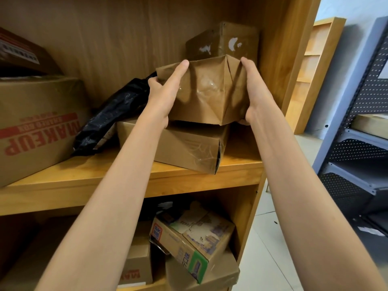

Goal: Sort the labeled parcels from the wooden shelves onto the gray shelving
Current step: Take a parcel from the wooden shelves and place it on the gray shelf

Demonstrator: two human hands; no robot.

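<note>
Two hands on one parcel. The left hand (165, 89) and right hand (249, 89) clamp the crumpled brown box (205, 93) from either side, fingers stretched along its flanks; the right thumb appears to hook under its lower corner. Whether the box has cleared the flat carton (180, 143) directly beneath the hands, or just rests on it, cannot be told from here.

Progress: early, by my reckoning. Plenty remains on the wooden shelves (130, 177). Behind the fingertips sits a taped dark-brown box (224, 40) with torn white label scraps. Just left of the left hand lies a black plastic mailer (109, 120), and farther left a large "MAKEUP" carton (39, 127) with another box (21, 53) on top. Below the forearms, the lower shelf holds a tilted printed carton (193, 242) and several more boxes.

Off to the right of the right arm stands the gray shelving (357, 131), perforated back panel. One tier there seems to carry a tan item (371, 122); too cropped to say more.

No label shows on the held box's visible faces. Remaining: lift it away, carry it right, place it, then repeat for the rest.
</note>
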